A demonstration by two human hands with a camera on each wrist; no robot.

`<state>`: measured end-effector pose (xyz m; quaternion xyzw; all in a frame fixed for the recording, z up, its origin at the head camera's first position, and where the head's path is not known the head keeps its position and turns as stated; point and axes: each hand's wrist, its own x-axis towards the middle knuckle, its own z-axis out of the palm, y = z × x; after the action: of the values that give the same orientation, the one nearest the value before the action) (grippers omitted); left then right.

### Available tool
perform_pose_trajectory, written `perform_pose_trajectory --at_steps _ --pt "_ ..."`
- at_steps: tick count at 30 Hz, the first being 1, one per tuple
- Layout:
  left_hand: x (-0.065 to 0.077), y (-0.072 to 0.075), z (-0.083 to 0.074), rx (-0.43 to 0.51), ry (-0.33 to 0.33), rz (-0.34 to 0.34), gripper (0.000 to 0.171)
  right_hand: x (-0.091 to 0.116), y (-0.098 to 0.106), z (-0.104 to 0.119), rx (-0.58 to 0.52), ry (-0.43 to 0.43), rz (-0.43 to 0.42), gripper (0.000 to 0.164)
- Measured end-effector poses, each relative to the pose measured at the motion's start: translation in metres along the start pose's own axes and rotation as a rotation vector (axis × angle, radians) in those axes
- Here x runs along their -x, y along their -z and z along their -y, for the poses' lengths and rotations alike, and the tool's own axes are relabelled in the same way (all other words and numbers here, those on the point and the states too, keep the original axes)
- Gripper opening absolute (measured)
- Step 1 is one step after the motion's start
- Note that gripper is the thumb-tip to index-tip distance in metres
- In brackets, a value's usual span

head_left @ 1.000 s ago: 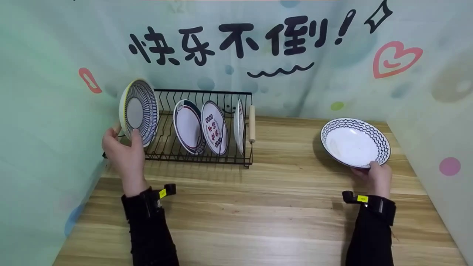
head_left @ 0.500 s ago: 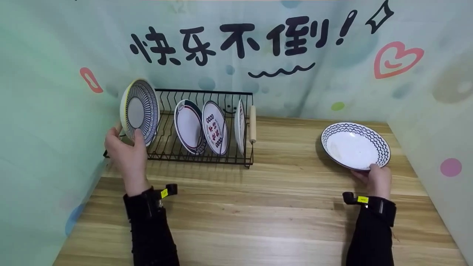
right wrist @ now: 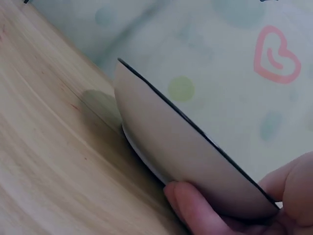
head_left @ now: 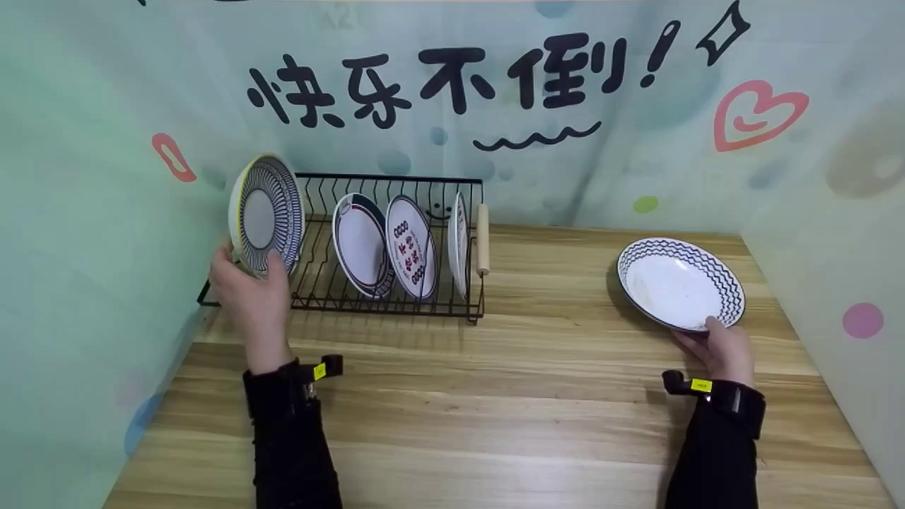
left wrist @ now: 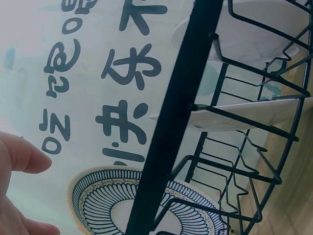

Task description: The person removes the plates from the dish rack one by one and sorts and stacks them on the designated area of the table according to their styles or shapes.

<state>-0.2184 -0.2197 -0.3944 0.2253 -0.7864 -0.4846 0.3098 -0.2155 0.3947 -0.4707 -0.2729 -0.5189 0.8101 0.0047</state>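
Note:
At the left end of a black wire dish rack (head_left: 382,311) stands a bowl with blue radiating stripes and a yellow rim (head_left: 258,215), tilted on its edge. My left hand (head_left: 254,307) is at its lower front; in the left wrist view the spread fingers (left wrist: 27,156) are apart from the striped bowl (left wrist: 98,196). On the right, my right hand (head_left: 725,346) pinches the near rim of a white bowl with black wavy lines (head_left: 675,283), thumb over the rim and fingers underneath. The right wrist view shows the wavy-lined bowl (right wrist: 171,147) tilted close over the table.
Three plates stand upright in the rack: one with a dark band (head_left: 357,244), one with red lettering (head_left: 409,247) and one edge-on (head_left: 458,247). The rack has a wooden handle (head_left: 483,240). A printed cloth (head_left: 551,177) borders the wooden table (head_left: 459,417) behind.
My left hand has shifted slightly right and down from the striped bowl, which stays in place. My right hand and the wavy-lined bowl have come slightly lower, toward the front.

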Motion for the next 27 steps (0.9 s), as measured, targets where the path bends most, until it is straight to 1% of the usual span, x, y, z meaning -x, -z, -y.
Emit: perform_pose_trajectory --at_steps 2,4,7,10,13,17,19,23,27 --pt "0.001 -0.001 0.0 -0.015 -0.012 0.001 0.07 0.001 0.001 0.0 -0.004 -0.005 0.015 0.067" --pt "0.001 -0.002 0.0 -0.02 -0.039 -0.007 0.069 0.0 0.002 0.0 0.02 -0.013 0.007 0.067" --pt "0.001 -0.003 0.001 -0.029 -0.067 -0.011 0.069 0.0 0.002 0.0 0.094 -0.014 -0.008 0.068" --pt "0.001 -0.003 0.0 -0.045 -0.074 -0.002 0.071 0.0 0.004 -0.001 0.187 0.001 -0.024 0.068" --pt "-0.001 -0.004 -0.002 -0.071 -0.093 0.007 0.075 0.001 0.005 -0.002 0.235 0.015 -0.024 0.068" --pt "-0.005 -0.004 -0.003 -0.126 -0.155 0.006 0.077 0.002 0.007 -0.002 0.251 0.004 -0.014 0.069" --pt "-0.007 -0.004 -0.003 -0.15 -0.191 0.0 0.077 0.003 0.009 -0.001 0.279 -0.002 -0.014 0.07" --pt "-0.013 -0.004 -0.001 -0.174 -0.236 -0.004 0.076 0.006 0.013 0.003 0.4 0.003 -0.019 0.071" --pt "-0.017 -0.004 -0.001 -0.191 -0.241 0.0 0.075 0.008 0.016 0.007 0.514 0.016 -0.032 0.072"
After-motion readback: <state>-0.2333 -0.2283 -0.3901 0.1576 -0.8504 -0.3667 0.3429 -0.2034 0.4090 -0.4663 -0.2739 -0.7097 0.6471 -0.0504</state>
